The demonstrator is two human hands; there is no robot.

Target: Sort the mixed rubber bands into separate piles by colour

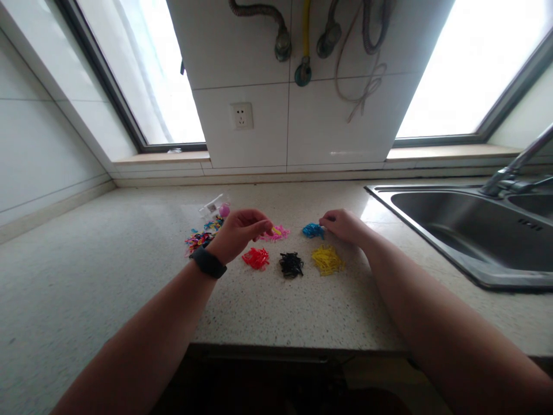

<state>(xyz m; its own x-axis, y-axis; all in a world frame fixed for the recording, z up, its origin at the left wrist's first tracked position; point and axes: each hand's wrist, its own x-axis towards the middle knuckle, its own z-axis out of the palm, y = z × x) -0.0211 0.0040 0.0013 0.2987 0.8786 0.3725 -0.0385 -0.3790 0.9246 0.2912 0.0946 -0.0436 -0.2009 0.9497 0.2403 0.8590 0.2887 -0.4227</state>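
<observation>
Though small, blue pile (311,230) beside fingertips (324,221)

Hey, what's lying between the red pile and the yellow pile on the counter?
In the head view, the black pile lies between the red pile and the yellow pile.

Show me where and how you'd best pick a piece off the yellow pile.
I'd pinch one loose end along the near edge of the yellow pile, coming from the near side and slightly above. The pieces look thin and jumbled, with ends poking outward; the black pile lies left, the blue pile behind.
</observation>
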